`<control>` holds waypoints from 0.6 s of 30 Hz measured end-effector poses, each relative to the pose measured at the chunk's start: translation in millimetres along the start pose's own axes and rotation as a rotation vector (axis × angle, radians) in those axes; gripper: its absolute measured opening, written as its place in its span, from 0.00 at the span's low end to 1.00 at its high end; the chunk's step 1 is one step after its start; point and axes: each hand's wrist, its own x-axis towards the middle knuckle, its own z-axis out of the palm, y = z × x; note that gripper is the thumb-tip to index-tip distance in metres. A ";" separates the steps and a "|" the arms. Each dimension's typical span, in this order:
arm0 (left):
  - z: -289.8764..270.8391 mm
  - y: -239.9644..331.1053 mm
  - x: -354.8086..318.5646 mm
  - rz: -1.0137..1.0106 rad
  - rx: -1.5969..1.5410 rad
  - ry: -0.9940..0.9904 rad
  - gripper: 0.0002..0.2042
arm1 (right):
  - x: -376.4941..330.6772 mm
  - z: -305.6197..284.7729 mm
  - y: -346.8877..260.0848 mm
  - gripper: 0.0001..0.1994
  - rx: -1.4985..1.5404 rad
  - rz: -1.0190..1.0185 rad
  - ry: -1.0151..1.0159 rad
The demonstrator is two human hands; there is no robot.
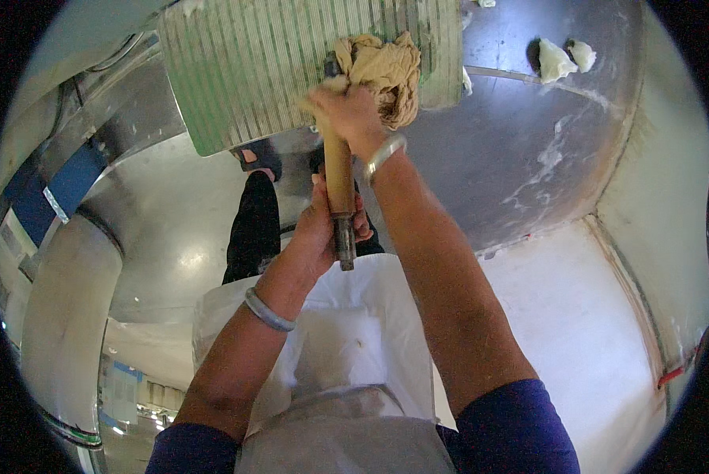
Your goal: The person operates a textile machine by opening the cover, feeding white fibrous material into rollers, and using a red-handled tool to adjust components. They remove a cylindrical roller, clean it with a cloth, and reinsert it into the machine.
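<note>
A tan roller [339, 170] with dark metal shaft ends stands in front of me, one end toward me and the other over the striped board [236, 71]. My left hand [323, 221] is closed round its near part, by the metal shaft. Farther up, my right hand [354, 114] is closed over the roller's far part. A pale, cloth-like wad [320, 107] shows between that hand and the roller, smeared by motion; its exact kind is unclear. Just beyond the right hand, a crumpled brown cloth [386, 71] lies on the board, close to the roller's far end.
Pale scraps [556, 62] lie on the grey metal surface [528, 142] at the right, which bears whitish smears. A rounded metal machine part [70, 308] stands at the left. White sheeting [323, 347] covers my front.
</note>
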 end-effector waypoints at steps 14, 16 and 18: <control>-34.2 -32.0 53.0 -0.128 -0.183 -0.239 0.34 | -0.9 -17.6 3.9 0.20 -0.019 0.145 -0.171; -28.6 -24.7 50.0 -0.186 -0.203 -0.161 0.33 | 12.6 -10.5 -1.3 0.21 0.182 0.102 -0.105; -18.2 -13.1 32.8 -0.140 -0.158 -0.081 0.33 | 5.2 0.3 -9.7 0.21 0.266 0.167 -0.001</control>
